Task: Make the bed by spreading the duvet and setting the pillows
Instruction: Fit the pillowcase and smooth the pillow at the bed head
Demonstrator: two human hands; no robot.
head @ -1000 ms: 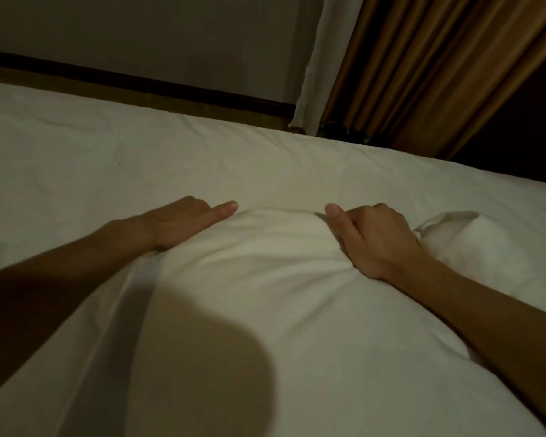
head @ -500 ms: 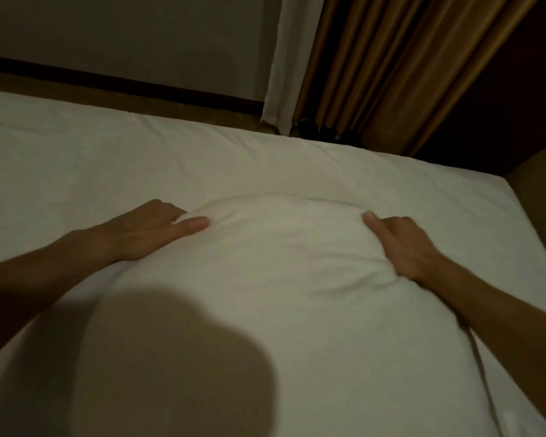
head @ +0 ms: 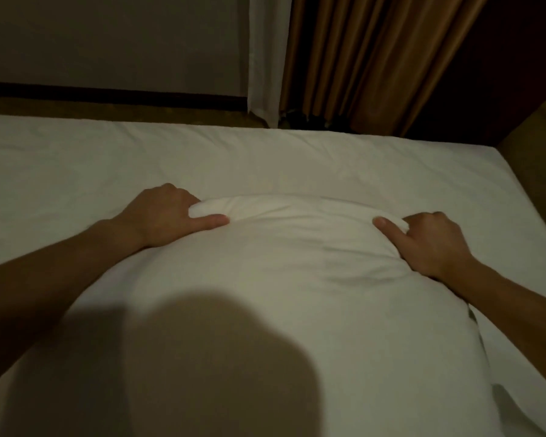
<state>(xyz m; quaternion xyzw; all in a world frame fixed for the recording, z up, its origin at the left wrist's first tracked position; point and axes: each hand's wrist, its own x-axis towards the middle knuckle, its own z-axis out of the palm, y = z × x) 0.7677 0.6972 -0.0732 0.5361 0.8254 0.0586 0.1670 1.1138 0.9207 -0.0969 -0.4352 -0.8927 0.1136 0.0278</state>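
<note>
White cotton covers nearly everything I see: the bed [head: 76,171] runs wide under its sheet, with a brown curtain [head: 360,64] and a pale one [head: 267,55] hanging beyond its far edge. On the bed, right in front of me, lies the pillow [head: 297,294], its far edge raised and puckered where I hold it.

A second ago my hands sat closer together near the middle of that edge, and a loose corner of cloth stuck out to the right. Now they are spread apart toward the two far corners, the stray corner is out of sight and the pillow looks fuller. I judge this to be the squaring-up of a pillow, so the setting step is under way; no duvet shows.

My left hand [head: 167,216] has its grip clenched on a bunch of the pillow's edge, fingers curled under, thumb pointing right along the top. My right hand [head: 432,244] pinches the other end likewise, thumb pointing left. Both forearms reach forward and inward, low over the bed.
</note>
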